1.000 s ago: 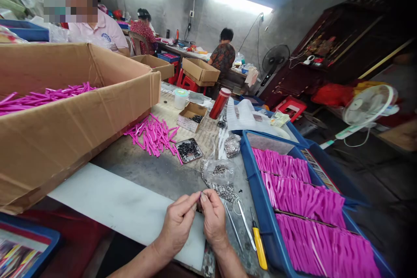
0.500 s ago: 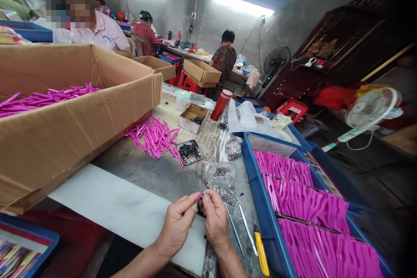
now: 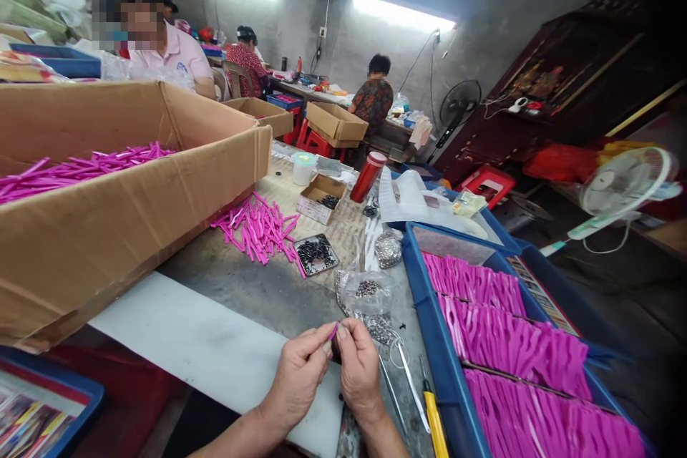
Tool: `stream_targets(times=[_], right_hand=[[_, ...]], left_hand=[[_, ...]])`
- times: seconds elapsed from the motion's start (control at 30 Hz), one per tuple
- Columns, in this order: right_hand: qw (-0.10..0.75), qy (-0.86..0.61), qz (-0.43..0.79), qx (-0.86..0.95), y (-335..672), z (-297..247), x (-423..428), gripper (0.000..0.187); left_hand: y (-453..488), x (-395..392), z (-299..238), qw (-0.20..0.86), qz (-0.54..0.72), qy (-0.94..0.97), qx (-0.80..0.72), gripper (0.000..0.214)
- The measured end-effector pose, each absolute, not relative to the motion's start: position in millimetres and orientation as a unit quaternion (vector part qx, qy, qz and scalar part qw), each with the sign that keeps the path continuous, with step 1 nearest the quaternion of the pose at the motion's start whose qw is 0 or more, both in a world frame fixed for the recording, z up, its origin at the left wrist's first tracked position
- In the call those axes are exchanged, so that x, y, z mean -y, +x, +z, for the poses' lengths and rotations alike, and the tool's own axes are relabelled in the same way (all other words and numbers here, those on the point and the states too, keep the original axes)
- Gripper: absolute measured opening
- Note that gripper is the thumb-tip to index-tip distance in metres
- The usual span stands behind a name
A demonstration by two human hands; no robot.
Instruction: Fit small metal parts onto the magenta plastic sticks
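Note:
A short magenta plastic strip is pinched between the thumb and fingers of my left hand. Tight against its upper end, my right hand is closed in a pinch; what lies between those fingertips is mostly hidden. Both hands meet over the right end of a white board. Beyond them lie a clear plastic bag of small metal parts and a square dish of small black pieces. A loose pile of magenta strips rests farther left.
A large cardboard box with more strips takes up the left. On the right stands a blue tray packed with magenta pieces. A yellow-handled screwdriver and a metal tool lie beside it. Farther back are a red flask and seated people.
The whole view has shifted slightly, so things sit a little lower and farther right. My hands stay together at the strip, with only small finger movement.

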State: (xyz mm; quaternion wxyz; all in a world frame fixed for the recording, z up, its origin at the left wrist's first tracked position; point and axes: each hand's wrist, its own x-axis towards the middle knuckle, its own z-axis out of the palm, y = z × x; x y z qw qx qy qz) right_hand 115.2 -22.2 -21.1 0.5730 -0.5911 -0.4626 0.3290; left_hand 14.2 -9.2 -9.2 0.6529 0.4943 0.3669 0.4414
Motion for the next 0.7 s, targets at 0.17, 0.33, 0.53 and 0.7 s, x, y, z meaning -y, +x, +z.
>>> stream_targets(times=[0.17, 0.33, 0.53, 0.7], right_hand=[[0.569, -0.58, 0.366, 0.453, 115, -19, 22, 0.024], [0.564, -0.573, 0.392, 0.447, 113, -17, 21, 0.026], [0.568, -0.583, 0.39, 0.431, 117, -27, 20, 0.03], [0.552, -0.585, 0.384, 0.453, 119, -42, 18, 0.032]], left_hand=[[12, 9, -6, 0.604, 0.454, 0.542, -0.367, 0.027], [9, 8, -10, 0.587, 0.472, 0.534, -0.385, 0.026], [0, 1, -8, 0.575, 0.492, 0.513, -0.405, 0.024], [-15, -5, -5, 0.536, 0.516, 0.511, -0.43, 0.026]])
